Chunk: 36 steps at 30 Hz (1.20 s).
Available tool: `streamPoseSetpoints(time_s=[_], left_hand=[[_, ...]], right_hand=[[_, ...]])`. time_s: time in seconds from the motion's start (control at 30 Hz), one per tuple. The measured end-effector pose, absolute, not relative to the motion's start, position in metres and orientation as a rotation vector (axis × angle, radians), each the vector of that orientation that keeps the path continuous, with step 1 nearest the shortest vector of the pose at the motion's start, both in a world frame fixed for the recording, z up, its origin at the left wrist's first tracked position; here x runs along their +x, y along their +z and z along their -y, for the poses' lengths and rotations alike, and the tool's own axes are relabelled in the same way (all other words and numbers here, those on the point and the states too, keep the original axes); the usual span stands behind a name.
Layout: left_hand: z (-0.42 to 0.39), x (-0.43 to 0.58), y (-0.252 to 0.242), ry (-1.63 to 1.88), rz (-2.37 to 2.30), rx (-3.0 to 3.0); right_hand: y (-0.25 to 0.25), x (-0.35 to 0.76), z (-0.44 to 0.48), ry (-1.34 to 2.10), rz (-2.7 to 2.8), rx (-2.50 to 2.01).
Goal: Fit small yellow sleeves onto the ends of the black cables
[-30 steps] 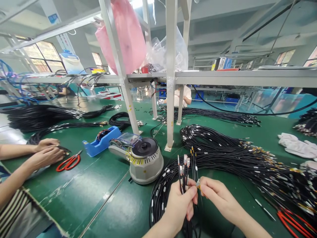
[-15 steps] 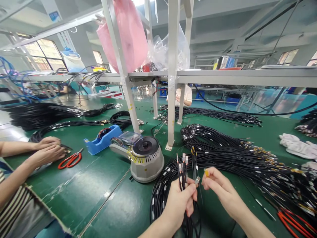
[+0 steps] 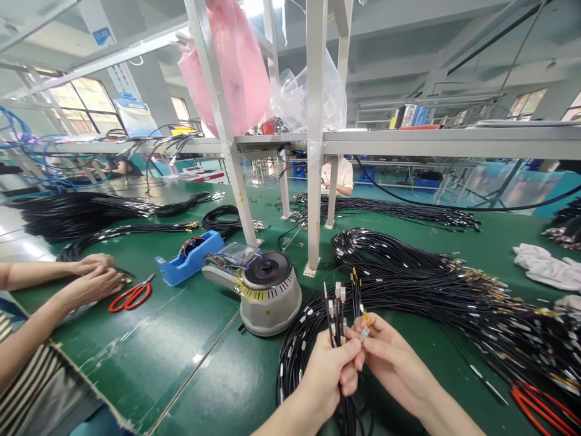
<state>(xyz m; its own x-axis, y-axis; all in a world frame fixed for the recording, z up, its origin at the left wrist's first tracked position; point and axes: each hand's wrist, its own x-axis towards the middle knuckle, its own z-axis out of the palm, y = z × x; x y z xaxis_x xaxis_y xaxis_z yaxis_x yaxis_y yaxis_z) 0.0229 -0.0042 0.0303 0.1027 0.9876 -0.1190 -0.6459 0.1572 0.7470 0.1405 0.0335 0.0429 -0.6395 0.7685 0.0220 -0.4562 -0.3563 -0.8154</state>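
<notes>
Black cables (image 3: pixel 337 326), partly hidden by both hands (image 3: pixel 324 368).

We've got bright, diffuse light: ceiling lamp (image 3: pixel 261 7) and left window (image 3: pixel 84 104) near blown out, glare spots on green tabletop (image 3: pixel 218 378), edges stretched wide-angle, far background soft.

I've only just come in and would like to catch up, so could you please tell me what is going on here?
A person's left hand grips a bunch of black cables upright, while the right hand pinches at a small silver connector beside it. More black cables lie heaped on the green table. At the left, a co-worker's hands are together over something mostly hidden, near red-handled scissors.
</notes>
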Motion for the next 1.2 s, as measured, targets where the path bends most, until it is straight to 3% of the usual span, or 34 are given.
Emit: streamPoseSetpoints(time_s=[0.3, 0.6, 1.2], left_hand=[[0.003, 0.023, 0.027, 1.273, -0.677, 0.630], [0.006, 0.026, 0.032, 1.384, -0.825, 0.686], [0.007, 0.027, 0.033, 1.370, -1.022, 0.809]], right_hand=[[0.041, 0.138, -0.034, 2.069, 1.043, -0.387], [0.057, 0.160, -0.040, 1.232, 1.961, -0.749], [0.051, 0.156, -0.038, 0.893, 2.183, -0.815]])
